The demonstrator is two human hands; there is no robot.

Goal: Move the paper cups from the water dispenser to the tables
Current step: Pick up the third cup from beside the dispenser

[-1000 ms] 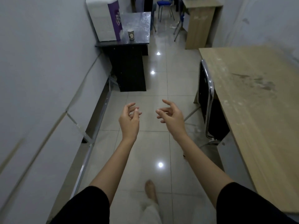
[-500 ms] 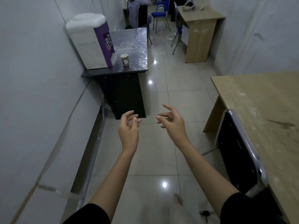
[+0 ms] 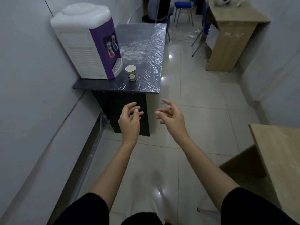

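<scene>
One white paper cup [image 3: 131, 73] stands upright on a dark table [image 3: 146, 51] covered in clear plastic film, just right of the white and purple water dispenser [image 3: 90, 44]. My left hand [image 3: 129, 120] and my right hand [image 3: 172, 119] hover empty in front of me, below the table's near edge, fingers loosely curled and apart. Neither hand touches the cup. A light wooden table [image 3: 282, 159] shows at the lower right, another wooden table [image 3: 230, 30] at the far right.
A grey wall [image 3: 32, 95] runs along my left. Glossy floor tiles [image 3: 194, 103] fill the middle. A blue chair [image 3: 183, 7] and a second chair's legs stand beyond the dark table, near the far wooden table.
The view has advanced toward the dark table; the dispenser and cup are now much nearer. The wooden table at right has slid back out of view. Both hands stay empty, held out front.
</scene>
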